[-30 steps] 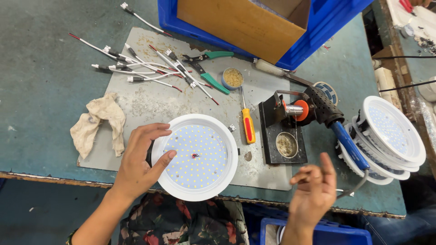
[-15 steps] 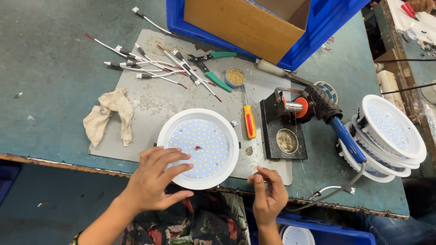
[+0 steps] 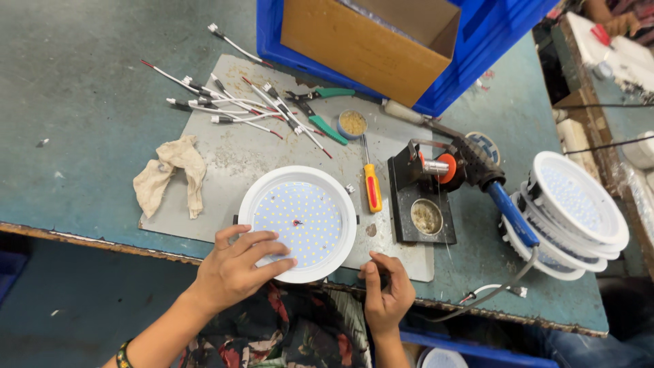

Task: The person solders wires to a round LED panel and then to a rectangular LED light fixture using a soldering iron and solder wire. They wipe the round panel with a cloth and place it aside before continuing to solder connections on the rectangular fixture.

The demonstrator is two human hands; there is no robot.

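Clearly, the left hand (image 3: 235, 269) lay on the near edge of the round white LED light panel (image 3: 300, 221), and its fingers (image 3: 262, 240) were spread open and flat over the rim and the dotted face, pressing on it and not closed around it. The panel sat on the grey mat (image 3: 231, 153) at the near edge of the tabletop (image 3: 82, 102), directly under and beyond these fingers. The right hand (image 3: 387, 296) was just to the right of the panel, at the near edge of the mat. Its fingers were curled inward toward the thumb, but I could not tell if they held something small.

Beyond the right fingers lay a screwdriver with an orange and yellow handle (image 3: 372, 187), and to the right of it stood a black soldering stand (image 3: 422, 197) with a blue-handled soldering iron (image 3: 507, 208) resting across it. Far right of the fingers was a stack of white round lamp housings (image 3: 575, 211). Left of the left fingers a crumpled beige cloth (image 3: 170, 174) lay on the mat. Farther beyond, there were loose white wires (image 3: 231, 109), green-handled pliers (image 3: 317, 109) and a small round tin (image 3: 352, 123). A cardboard box (image 3: 368, 41) stood in a blue crate (image 3: 477, 48) at the far side.
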